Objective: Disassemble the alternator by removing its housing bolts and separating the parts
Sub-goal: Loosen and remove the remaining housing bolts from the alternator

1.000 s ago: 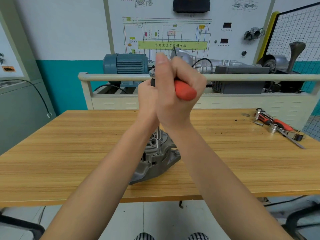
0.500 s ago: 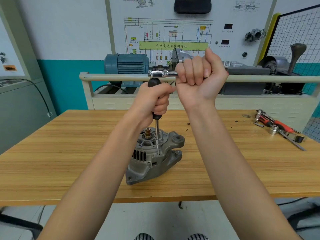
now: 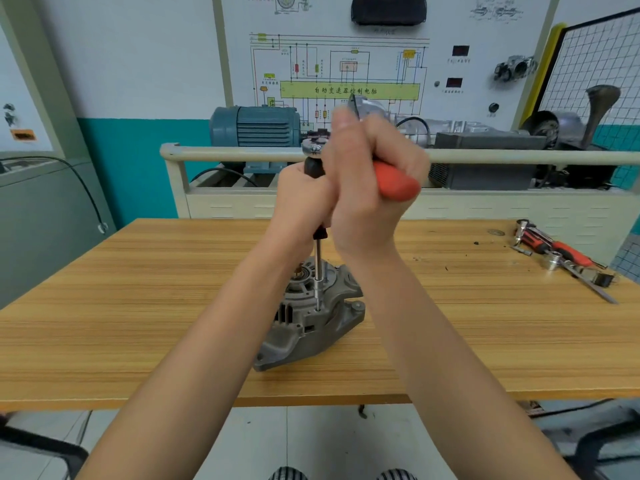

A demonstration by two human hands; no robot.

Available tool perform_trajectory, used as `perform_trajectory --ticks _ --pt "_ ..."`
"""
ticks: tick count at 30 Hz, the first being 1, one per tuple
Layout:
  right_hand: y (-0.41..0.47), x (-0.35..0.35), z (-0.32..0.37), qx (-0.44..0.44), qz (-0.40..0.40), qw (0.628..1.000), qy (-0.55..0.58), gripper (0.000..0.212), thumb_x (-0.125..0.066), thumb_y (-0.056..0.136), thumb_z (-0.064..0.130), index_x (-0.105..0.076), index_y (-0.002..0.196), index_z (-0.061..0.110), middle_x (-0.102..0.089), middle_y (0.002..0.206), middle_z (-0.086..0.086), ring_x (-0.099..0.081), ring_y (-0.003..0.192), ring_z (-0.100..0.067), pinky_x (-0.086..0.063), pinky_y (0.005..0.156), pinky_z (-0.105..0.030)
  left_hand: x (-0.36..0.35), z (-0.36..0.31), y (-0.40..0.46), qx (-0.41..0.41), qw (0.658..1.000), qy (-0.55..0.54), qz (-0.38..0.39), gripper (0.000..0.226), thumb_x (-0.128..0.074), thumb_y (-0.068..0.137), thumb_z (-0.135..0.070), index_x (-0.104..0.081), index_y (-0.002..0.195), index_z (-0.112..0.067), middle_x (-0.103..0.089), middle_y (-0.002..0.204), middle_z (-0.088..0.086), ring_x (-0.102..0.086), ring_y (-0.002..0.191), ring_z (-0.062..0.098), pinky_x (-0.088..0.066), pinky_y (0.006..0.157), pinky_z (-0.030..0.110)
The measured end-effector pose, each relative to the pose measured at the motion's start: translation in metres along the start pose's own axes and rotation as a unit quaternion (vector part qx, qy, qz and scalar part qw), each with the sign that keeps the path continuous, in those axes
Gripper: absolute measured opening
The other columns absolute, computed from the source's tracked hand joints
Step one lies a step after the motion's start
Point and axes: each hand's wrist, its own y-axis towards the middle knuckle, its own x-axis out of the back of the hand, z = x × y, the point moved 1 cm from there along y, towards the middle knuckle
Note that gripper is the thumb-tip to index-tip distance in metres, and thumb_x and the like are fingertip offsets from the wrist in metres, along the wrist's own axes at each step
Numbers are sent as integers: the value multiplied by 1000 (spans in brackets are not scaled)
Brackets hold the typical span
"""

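Observation:
A grey cast alternator (image 3: 304, 317) stands on the wooden table (image 3: 138, 306), its shaft end up, partly hidden behind my forearms. A long steel extension bar (image 3: 318, 271) runs straight down onto a housing bolt on its top face. My left hand (image 3: 301, 202) grips the black upper part of that bar. My right hand (image 3: 367, 181) grips the red handle of the ratchet wrench (image 3: 394, 183), whose chrome head (image 3: 311, 147) sits on top of the bar.
A red-handled ratchet with sockets and a file (image 3: 561, 258) lie at the table's right end. Behind the table stands a beige railed bench (image 3: 242, 155) with a blue motor (image 3: 256, 126) and a gearbox. A chair edge shows at bottom right.
My right hand has swung the ratchet handle back from pointing right to pointing toward me and right. The left hand stays on the bar; the alternator has not moved.

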Motion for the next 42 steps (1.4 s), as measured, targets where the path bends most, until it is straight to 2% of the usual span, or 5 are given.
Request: perform_trajectory --ticks 11,23,33,37,42 --pt "34 54 -18 -252 -136 884 370 67 -29 99 14 -33 33 17 -22 29 4 -6 39 -13 -18 39 -22 11 0 4 65 985 -59 152 45 -53 89 -1 -32 53 -16 -26 39 -6 -19 31 7 -18 37 16" --pt "0 7 -1 99 -38 990 -95 32 -50 85 3 -44 64 27 -36 51 13 -32 43 -2 -28 46 -17 -11 12 7 -38 992 112 -44 40 -55 91 -4 -36 66 -28 -51 47 -21 -48 44 -9 -38 46 9" --pt "33 48 -13 -227 -93 911 331 66 -29 98 11 -33 32 18 -23 29 5 -9 37 -13 -18 41 -23 19 -1 9 115 954 -117 252 38 -53 81 -12 -39 46 -18 -30 36 -7 -24 28 5 -20 34 16" --pt "33 53 -16 -246 -136 884 372 68 -29 99 13 -31 32 18 -21 29 4 -7 38 -13 -18 39 -22 12 0 7 94 978 -62 177 50 -52 89 -2 -30 47 -19 -25 36 -8 -18 29 5 -16 35 15" --pt "20 34 -6 -114 -82 977 159 57 -38 93 6 -35 38 21 -26 34 6 -17 37 -12 -19 45 -28 1 6 9 67 997 10 20 46 -54 83 2 -33 49 -23 -27 40 -7 -19 34 11 -18 39 15"
